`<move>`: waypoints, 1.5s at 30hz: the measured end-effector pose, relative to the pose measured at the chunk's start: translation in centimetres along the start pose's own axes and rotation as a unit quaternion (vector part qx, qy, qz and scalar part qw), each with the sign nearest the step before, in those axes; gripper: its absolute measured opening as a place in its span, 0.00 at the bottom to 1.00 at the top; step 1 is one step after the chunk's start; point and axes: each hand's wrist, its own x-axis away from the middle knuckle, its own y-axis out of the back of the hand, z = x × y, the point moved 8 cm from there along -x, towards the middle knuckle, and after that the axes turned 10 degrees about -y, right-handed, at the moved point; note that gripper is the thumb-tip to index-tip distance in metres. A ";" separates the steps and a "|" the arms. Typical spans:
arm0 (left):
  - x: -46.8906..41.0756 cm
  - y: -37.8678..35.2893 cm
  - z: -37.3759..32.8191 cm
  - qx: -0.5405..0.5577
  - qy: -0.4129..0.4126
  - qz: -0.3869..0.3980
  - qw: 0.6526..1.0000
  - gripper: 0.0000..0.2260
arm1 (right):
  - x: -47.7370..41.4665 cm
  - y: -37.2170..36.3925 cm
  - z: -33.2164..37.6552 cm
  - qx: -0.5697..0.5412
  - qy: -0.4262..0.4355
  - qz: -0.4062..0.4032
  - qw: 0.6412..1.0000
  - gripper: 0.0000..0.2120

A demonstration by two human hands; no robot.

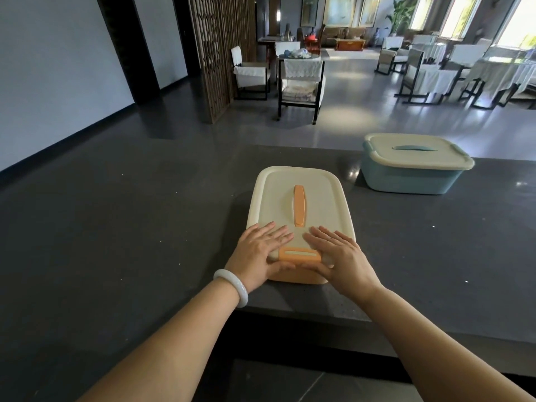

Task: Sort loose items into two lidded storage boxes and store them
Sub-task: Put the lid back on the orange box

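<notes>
Orange box [298,276] stands lower centre on the counter [435,242], its long axis running up the frame, away from the person. Left hand [259,252] and right hand [340,258], equally near, press straight fingers [278,235] flat on the near end of its lid [319,204], thumbs below the clip [300,254] between them.

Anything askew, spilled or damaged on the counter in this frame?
Nothing stands out. The cream lid sits level on the orange box, left hand and right hand flat on it by the front latch; the blue box stands lidded, upright.
</notes>
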 end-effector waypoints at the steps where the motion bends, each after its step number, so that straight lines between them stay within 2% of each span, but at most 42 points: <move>1: -0.1 0.0 0.0 0.009 -0.001 0.013 1.000 0.29 | 0.0 0.1 0.1 -0.006 -0.001 0.005 1.000 0.34; 3: -0.2 0.4 0.4 0.092 0.021 0.035 0.995 0.29 | -0.1 0.2 0.1 -0.023 -0.002 0.022 0.999 0.32; 4: -0.3 1.0 1.0 0.161 0.050 0.018 0.986 0.28 | -0.3 0.2 0.1 -0.042 -0.011 0.033 0.999 0.31; 6: -0.5 2.7 3.2 0.229 0.135 -0.081 0.961 0.22 | -0.4 0.6 -0.7 -0.096 -0.070 0.018 0.993 0.27; 7: -0.6 3.5 4.6 0.208 0.184 -0.124 0.953 0.19 | -0.4 1.2 -1.6 -0.115 -0.128 -0.024 0.985 0.26; 9: -1.3 3.9 7.0 0.189 0.285 -0.127 0.931 0.17 | 0.2 1.9 -3.9 -0.135 -0.277 -0.105 0.946 0.26; 11: -2.1 2.8 8.7 0.251 0.363 -0.089 0.893 0.19 | 0.5 1.0 -5.6 -0.197 -0.394 -0.096 0.893 0.26; 13: -2.7 1.7 9.7 0.329 0.405 -0.085 0.849 0.18 | 0.6 -0.7 -6.3 -0.281 -0.451 -0.063 0.845 0.21; 17: -2.6 0.1 11.1 0.416 0.445 -0.065 0.791 0.06 | 0.4 -1.2 -7.6 -0.413 -0.439 -0.102 0.791 0.11; 20: -2.2 -1.1 10.8 0.506 0.467 -0.063 0.723 0.14 | -0.1 -1.2 -9.2 -0.465 -0.443 -0.081 0.762 0.04; 23: -1.6 -2.5 9.3 0.563 0.473 -0.063 0.675 0.17 | -1.5 -0.5 -11.1 -0.502 -0.444 -0.049 0.741 0.07; 26: -1.1 -3.8 7.2 0.607 0.474 -0.067 0.634 0.16 | -2.6 0.7 -12.8 -0.486 -0.448 -0.004 0.750 0.09; 29: -0.6 -4.5 5.0 0.641 0.476 -0.075 0.597 0.17 | -3.9 2.3 -14.1 -0.386 -0.451 0.022 0.804 0.11; 31: -0.3 -4.9 3.8 0.655 0.480 -0.086 0.577 0.17 | -5.0 3.5 -14.3 -0.259 -0.455 0.034 0.851 0.11; 33: 0.1 -5.2 3.0 0.664 0.488 -0.098 0.558 0.17 | -6.3 4.7 -13.2 -0.045 -0.449 0.044 0.891 0.15; 34: 0.3 -5.4 2.8 0.667 0.490 -0.104 0.551 0.17 | -7.0 5.0 -11.9 0.050 -0.423 0.023 0.905 0.19; 36: 0.6 -5.5 2.5 0.673 0.487 -0.113 0.545 0.17 | -8.2 4.2 -7.9 0.089 -0.335 -0.028 0.937 0.28; 38: 0.8 -5.3 2.6 0.676 0.477 -0.106 0.551 0.16 | -8.6 1.5 -3.7 0.048 -0.259 -0.012 0.965 0.37; 40: 0.8 -4.8 3.9 0.665 0.464 -0.108 0.575 0.17 | -8.5 -0.9 -1.6 0.026 -0.236 0.012 0.971 0.40; 42: 0.9 -3.5 7.2 0.600 0.473 -0.139 0.630 0.20 | -8.2 -1.9 -1.0 0.029 -0.227 0.005 0.973 0.40; 45: 0.0 -0.7 12.8 0.427 0.490 -0.164 0.743 0.20 | -7.6 -2.4 -1.1 0.042 -0.225 -0.011 0.974 0.41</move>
